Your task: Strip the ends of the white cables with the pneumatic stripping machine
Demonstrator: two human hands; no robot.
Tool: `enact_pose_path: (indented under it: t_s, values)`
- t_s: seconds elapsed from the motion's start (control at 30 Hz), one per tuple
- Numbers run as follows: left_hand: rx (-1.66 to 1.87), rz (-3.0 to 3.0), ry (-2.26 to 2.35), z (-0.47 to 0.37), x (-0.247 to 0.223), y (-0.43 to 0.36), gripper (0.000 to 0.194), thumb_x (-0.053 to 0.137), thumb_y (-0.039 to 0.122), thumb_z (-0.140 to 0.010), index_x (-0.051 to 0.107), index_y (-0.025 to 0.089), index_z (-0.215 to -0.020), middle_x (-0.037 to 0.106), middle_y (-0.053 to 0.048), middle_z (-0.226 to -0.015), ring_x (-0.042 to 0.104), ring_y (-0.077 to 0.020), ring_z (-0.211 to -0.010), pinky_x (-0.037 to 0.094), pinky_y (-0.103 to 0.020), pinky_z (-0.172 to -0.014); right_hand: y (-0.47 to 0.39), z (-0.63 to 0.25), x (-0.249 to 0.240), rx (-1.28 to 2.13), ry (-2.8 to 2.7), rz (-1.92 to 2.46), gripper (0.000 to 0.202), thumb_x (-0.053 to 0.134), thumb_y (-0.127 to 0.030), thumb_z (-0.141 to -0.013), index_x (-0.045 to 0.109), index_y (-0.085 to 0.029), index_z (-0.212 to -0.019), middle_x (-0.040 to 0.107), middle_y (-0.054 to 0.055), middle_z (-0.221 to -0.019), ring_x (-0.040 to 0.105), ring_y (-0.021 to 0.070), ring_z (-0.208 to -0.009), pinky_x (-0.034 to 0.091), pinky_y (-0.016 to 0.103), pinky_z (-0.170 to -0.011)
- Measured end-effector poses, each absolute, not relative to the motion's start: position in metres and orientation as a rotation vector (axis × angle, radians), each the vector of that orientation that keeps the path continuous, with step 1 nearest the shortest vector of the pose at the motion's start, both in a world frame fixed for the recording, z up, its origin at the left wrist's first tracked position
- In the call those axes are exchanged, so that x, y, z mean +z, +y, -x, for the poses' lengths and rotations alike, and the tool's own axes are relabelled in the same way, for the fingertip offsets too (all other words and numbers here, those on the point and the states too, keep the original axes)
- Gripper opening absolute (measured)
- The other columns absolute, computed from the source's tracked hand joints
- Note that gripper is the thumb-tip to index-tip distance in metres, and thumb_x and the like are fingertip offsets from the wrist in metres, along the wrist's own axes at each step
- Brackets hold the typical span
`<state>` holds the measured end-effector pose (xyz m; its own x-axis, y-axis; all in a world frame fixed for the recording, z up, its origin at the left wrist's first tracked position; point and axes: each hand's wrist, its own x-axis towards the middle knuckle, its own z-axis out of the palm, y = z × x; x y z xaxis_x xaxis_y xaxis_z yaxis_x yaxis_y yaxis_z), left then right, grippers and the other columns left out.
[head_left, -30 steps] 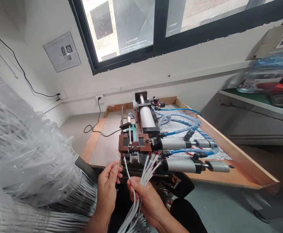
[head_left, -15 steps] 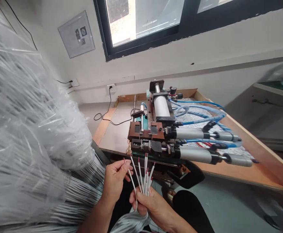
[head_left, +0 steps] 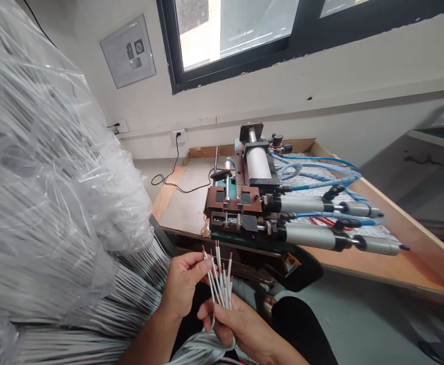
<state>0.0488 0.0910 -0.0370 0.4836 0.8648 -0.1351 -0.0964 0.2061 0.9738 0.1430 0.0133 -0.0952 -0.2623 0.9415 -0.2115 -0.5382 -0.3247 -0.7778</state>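
My right hand (head_left: 241,322) is closed round the lower part of a bunch of thin white cables (head_left: 219,284). Their ends fan upward, and short red inner wires show at the tips. My left hand (head_left: 184,284) pinches a cable or cables near the tips at the left side of the bunch; exactly how many is hidden by the fingers. Below both hands, the grey cable lengths (head_left: 202,349) sag in a loose bundle. Just beyond the tips stands a pneumatic machine (head_left: 234,198) with brown and black clamp blocks, apart from the cables.
Large plastic-wrapped bundles of grey cable (head_left: 93,192) fill the left side. Silver air cylinders (head_left: 313,237) and blue hoses (head_left: 332,178) extend right over a wooden-edged bench (head_left: 397,263). A black power cord (head_left: 184,191) lies on the bench's left part. A window (head_left: 237,30) is above.
My left hand has moved slightly right, and the cable tips now stand closer together beside its fingers. My right hand keeps its hold. The camera view has shifted a little.
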Motion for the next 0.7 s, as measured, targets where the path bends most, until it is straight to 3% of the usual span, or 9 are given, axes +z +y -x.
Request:
enact_pose_path:
  t_s: [0.17, 0.37, 0.5, 0.7]
  values:
    - [0.774, -1.079, 0.808, -0.052, -0.038, 0.091, 0.011, 0.064, 0.020, -0.061, 0.066, 0.011, -0.067, 0.063, -0.004, -0.059, 0.057, -0.0136, -0.055, 0.045, -0.026, -0.054, 0.012, -0.143, -0.094, 1.768, -0.710, 0.821, 0.043, 0.059, -0.051, -0.061, 0.065, -0.011, -0.076, 0.055, 0.002, -0.061, 0.030, 0.0040, -0.040, 0.016, 0.019, -0.041]
    - [0.777, -1.056, 0.866, -0.053, -0.043, 0.093, 0.008, 0.066, 0.017, -0.057, 0.065, 0.012, -0.063, 0.058, 0.001, -0.051, 0.051, -0.0086, -0.046, 0.042, -0.022, -0.048, 0.017, -0.158, -0.090, 1.415, -0.697, 0.985, 0.032, 0.060, -0.041, -0.065, 0.065, -0.014, -0.082, 0.059, 0.003, -0.068, 0.045, 0.0116, -0.057, 0.033, 0.024, -0.056]
    - [0.727, -1.066, 0.890, -0.054, -0.046, 0.092, 0.008, 0.068, 0.015, -0.054, 0.066, 0.011, -0.061, 0.062, -0.001, -0.055, 0.052, -0.0090, -0.049, 0.042, -0.023, -0.050, 0.029, -0.170, -0.083, 1.164, -0.594, 1.098, 0.024, 0.062, -0.036, -0.064, 0.066, -0.015, -0.074, 0.055, 0.000, -0.057, 0.044, 0.0120, -0.056, 0.034, 0.025, -0.056]
    - [0.654, -1.085, 0.893, -0.055, -0.050, 0.088, 0.006, 0.068, 0.014, -0.052, 0.066, 0.011, -0.057, 0.060, -0.001, -0.049, 0.048, -0.0079, -0.043, 0.038, -0.021, -0.046, 0.038, -0.173, -0.067, 1.107, -0.747, 1.100, 0.020, 0.060, -0.034, -0.066, 0.062, -0.015, -0.061, 0.050, -0.002, -0.052, 0.042, 0.0108, -0.050, 0.033, 0.024, -0.051]
